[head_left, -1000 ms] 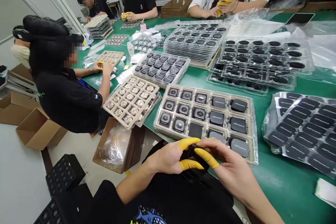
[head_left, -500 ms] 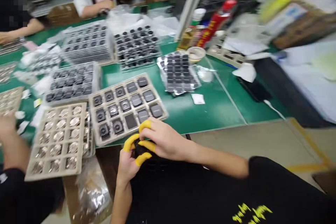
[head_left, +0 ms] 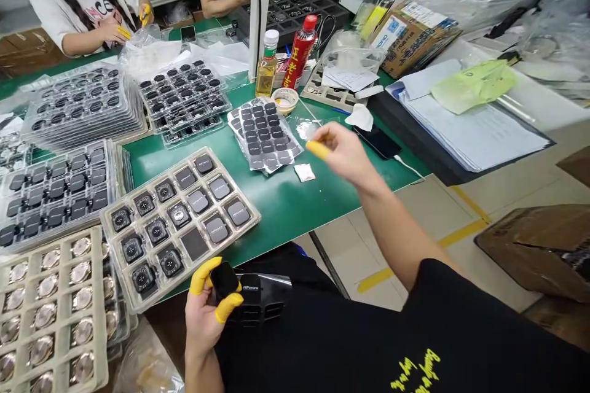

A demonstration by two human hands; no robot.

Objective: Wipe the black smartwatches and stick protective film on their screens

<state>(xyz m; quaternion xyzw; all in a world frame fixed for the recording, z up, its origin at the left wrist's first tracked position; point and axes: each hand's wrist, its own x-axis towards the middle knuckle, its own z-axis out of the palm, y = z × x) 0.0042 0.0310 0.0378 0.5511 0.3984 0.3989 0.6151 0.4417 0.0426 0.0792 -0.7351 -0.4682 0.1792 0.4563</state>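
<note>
My left hand (head_left: 207,307), with yellow finger covers, grips a black square watch case (head_left: 224,280) near the table's front edge. A dark sheet of labels (head_left: 265,298) lies on my lap beside it. My right hand (head_left: 341,150) is raised over the table near a small clear plastic bag (head_left: 306,129); its fingers are bent together, and whatever is between them is too small to make out. A beige tray (head_left: 251,221) holds several watch cases, some with grey covers. Stacked sheets of dark stickers (head_left: 263,135) lie behind it.
At the left stand a tray of round metal watches (head_left: 50,313) and stacked clear trays (head_left: 83,110). A red can (head_left: 300,52), a bottle (head_left: 267,67), tape (head_left: 284,100) and a phone (head_left: 378,141) lie farther back. Two people sit across the table.
My right hand has left the watch case and moved forward and right over the table. My left hand still holds the case. The view has turned to the right.
</note>
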